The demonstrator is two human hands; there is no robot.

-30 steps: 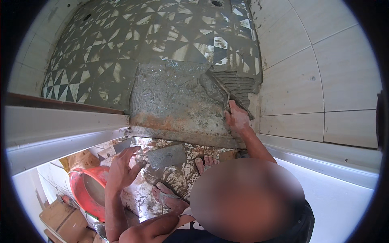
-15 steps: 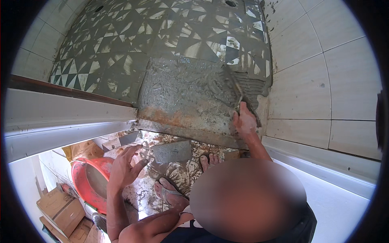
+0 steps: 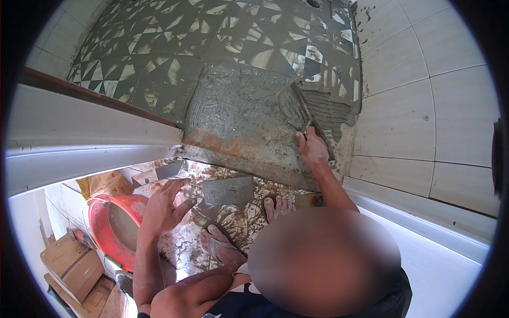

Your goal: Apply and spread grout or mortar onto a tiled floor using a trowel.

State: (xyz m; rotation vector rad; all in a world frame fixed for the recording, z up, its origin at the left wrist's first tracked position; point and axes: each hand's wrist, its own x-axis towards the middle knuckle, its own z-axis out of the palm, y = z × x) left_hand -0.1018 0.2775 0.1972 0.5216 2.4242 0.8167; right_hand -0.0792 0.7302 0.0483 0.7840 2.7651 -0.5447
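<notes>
At the lower edge, toward 7 o'clock, the person's left forearm rises to the left hand, which hangs in the air with its fingers spread wide and slightly curled, holding nothing and touching nothing. Just beside it, at 8 o'clock, stands a red bucket; its inside looks grey, and what it holds cannot be told. Farther toward the rim at 8 o'clock lie cardboard boxes. Below the hand, two feet in sandals stand on a mortar-splashed floor, and a flat grey tile piece lies just ahead of the toes.

Up at 1 o'clock from centre, the right hand is closed around the handle of a notched trowel, fingers wrapped tight. The trowel's blade runs up and left from the hand and lies against a wet mortar bed spread over a raised ledge. To the right of the blade the mortar is combed into parallel ridges; to the left it is rough and unevenly smeared, with a rusty tinge along its near edge.

Beyond the mortar, toward 12 o'clock, a patterned tile floor of dark and pale triangles stretches away. At 3 o'clock a wall of large pale tiles stands, flecked with grey near the top. At 9 o'clock a white frame rail crosses the view.
</notes>
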